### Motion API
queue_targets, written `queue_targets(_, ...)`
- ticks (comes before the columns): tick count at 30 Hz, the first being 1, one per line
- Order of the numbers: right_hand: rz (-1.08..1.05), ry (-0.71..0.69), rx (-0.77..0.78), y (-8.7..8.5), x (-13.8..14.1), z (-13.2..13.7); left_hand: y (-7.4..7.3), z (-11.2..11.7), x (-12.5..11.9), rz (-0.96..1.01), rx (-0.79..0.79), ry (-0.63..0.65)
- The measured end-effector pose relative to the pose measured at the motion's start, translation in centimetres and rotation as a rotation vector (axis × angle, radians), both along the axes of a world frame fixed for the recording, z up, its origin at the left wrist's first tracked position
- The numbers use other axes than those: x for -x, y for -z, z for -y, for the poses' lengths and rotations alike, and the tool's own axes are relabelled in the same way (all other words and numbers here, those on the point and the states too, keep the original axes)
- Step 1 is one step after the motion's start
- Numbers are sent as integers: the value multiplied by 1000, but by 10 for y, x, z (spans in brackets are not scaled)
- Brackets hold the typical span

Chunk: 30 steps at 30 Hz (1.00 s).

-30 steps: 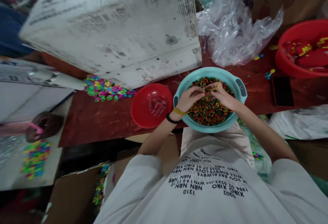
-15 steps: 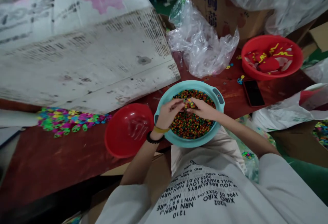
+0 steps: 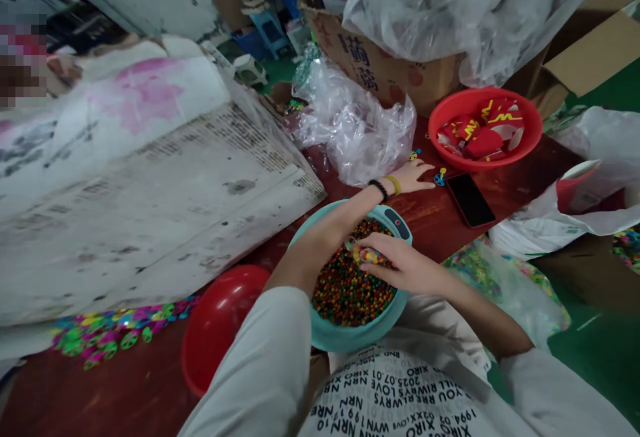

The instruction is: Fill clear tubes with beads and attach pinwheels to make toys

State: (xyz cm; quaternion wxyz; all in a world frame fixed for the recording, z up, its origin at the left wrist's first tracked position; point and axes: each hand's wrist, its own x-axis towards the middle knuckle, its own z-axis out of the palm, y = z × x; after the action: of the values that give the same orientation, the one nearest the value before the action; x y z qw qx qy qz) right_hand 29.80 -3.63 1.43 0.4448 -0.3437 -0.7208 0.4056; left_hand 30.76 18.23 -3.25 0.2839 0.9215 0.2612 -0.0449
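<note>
My left hand, with black and yellow bands at its wrist, stretches across the basin over the table. Its fingers are extended and hold nothing. Just past the fingertips lies a small blue wheel-shaped plastic piece with a yellow end. Over the light blue basin, my right hand is closed around a small clear container of beads; its exact shape is partly hidden by the fingers. Many small red, orange, yellow and green beads fill the basin, which rests at my lap.
A phone lies near a red basin of red and yellow pieces. Crumpled clear plastic lies behind. A red bowl and colourful plastic pieces are left, beside a large white carton.
My left hand has left the right one and reached forward and right over the table. My right hand stays above the beads, holding the clear container. The view has shifted.
</note>
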Motion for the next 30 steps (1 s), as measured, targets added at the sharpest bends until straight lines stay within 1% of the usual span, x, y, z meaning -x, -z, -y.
queue_targets(1,-5,29,14,-3,-8,7,10,-2,-20,-98,-107,31)
queue_targets(2,-9,57,32,-4,-16,14,19,-5,-38,-181,-179,31)
queue_targets(4,-8,87,68,-4,-29,27,32,-11,-63,-321,-246,-17)
queue_targets(6,-9,92,105,0,-38,38,42,-21,-74,-387,-272,-77)
queue_targets(7,-14,93,119,2,-42,43,46,-27,-75,-375,-283,-88)
queue_targets(9,-32,104,139,8,-49,50,54,-42,-67,-275,-290,-49)
queue_targets(11,-46,123,170,16,-53,56,62,-56,-51,-179,-254,15)
queue_targets(13,-53,140,221,24,-55,59,66,-68,-34,-142,-172,33)
queue_targets(14,-59,151,249,28,-55,61,65,-72,-25,-119,-120,22)
queue_targets(15,-66,166,273,31,-55,63,61,-74,-18,-92,-74,9)
queue_targets(16,-74,183,293,34,-55,64,55,-74,-11,-45,-33,-7)
queue_targets(18,-92,218,322,37,-56,67,33,-68,4,125,32,-89)
queue_targets(20,-111,240,337,38,-58,70,2,-53,27,384,116,-229)
queue_targets(21,-113,246,339,37,-59,72,-14,-42,44,529,181,-313)
queue_targets(22,-109,256,335,37,-60,74,-29,-29,65,628,250,-377)
queue_targets(23,-100,271,328,37,-61,75,-42,-15,90,676,307,-420)
queue_targets(24,-91,288,320,38,-61,76,-51,0,117,678,340,-448)
queue_targets(25,-83,298,317,39,-59,76,-57,15,145,628,335,-464)
queue_targets(26,-80,302,319,40,-57,76,-60,30,173,552,308,-499)
queue_targets(28,-94,301,320,44,-48,72,-57,58,222,424,252,-550)
queue_targets(30,-100,287,301,47,-33,64,-50,80,256,392,188,-590)
